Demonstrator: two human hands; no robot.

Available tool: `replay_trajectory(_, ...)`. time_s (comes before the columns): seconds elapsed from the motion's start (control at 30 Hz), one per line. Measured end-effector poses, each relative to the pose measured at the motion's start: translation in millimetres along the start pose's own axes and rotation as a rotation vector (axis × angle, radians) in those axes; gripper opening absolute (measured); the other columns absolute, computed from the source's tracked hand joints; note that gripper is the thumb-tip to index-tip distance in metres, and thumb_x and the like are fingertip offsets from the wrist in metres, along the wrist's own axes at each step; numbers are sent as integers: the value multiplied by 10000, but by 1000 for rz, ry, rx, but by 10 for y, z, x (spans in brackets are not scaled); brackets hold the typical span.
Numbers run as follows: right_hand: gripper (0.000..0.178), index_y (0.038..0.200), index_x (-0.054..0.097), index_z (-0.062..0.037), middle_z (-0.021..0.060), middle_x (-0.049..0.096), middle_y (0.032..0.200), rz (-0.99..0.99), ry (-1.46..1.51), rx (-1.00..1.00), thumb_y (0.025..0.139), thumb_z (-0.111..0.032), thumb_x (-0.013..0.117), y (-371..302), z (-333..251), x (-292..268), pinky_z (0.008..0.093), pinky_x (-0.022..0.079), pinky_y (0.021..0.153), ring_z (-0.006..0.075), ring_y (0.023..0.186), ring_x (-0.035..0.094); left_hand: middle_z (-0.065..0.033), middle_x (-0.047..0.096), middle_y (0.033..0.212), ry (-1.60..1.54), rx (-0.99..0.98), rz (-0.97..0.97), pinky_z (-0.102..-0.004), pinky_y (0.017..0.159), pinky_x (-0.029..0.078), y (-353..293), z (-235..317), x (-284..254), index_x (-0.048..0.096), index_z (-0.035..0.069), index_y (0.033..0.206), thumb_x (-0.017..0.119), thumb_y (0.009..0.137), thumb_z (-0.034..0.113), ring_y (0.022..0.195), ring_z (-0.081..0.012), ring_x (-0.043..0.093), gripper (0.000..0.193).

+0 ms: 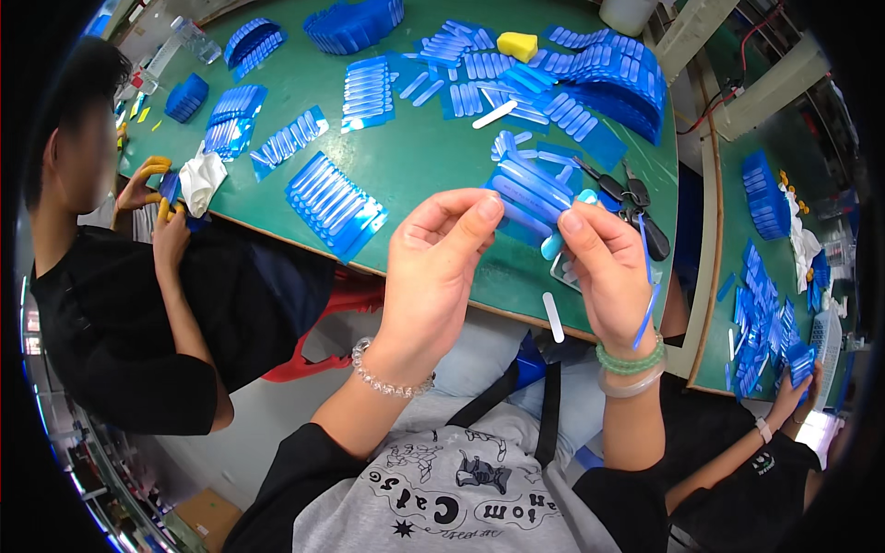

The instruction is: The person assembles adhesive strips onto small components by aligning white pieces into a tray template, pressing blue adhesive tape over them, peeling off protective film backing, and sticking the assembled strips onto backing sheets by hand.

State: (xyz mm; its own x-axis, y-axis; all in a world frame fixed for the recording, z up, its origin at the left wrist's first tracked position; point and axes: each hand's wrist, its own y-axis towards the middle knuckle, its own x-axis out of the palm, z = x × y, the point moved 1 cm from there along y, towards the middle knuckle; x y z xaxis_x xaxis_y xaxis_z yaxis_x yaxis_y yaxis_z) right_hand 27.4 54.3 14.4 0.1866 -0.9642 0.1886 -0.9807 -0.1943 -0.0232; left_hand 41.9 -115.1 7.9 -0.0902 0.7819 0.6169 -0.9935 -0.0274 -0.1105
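The left hand (433, 267) pinches one end of a blue sheet of pale strips (533, 195), and the right hand (610, 272) pinches a light blue strip (559, 238) at its right side, above the near edge of the green counter (415, 166). Black keys (631, 203) lie just right.

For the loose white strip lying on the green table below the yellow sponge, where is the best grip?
Probably across the middle of the white strip, pinching its two long edges from above. It lies flat and alone on the table, slanted, with bare surface on both long sides, so fingers can likely close there.
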Motion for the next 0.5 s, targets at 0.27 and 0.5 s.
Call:
replay_trajectory(0.27, 236, 991, 700, 7, 12, 611, 855, 16, -20, -5, 967, -221, 648, -9, 46, -20, 233, 404, 711, 82, 794, 513, -46, 693, 944, 62, 112, 90, -219, 780, 482, 19, 19, 31, 660, -23, 1045, 732, 901, 114, 840, -72, 614, 212)
replay_trajectory(0.5, 197, 982, 707, 3, 19, 592, 913, 12, -140, -51, 935, -187, 690, -25, 17, -19, 239, 417, 733, 92, 846, 526, -56, 692, 948, 58, 172, 117, -216, 793, 484, 21, -8, 37, 658, -31, 1041, 732, 901, 109, 856, -76, 621, 212)
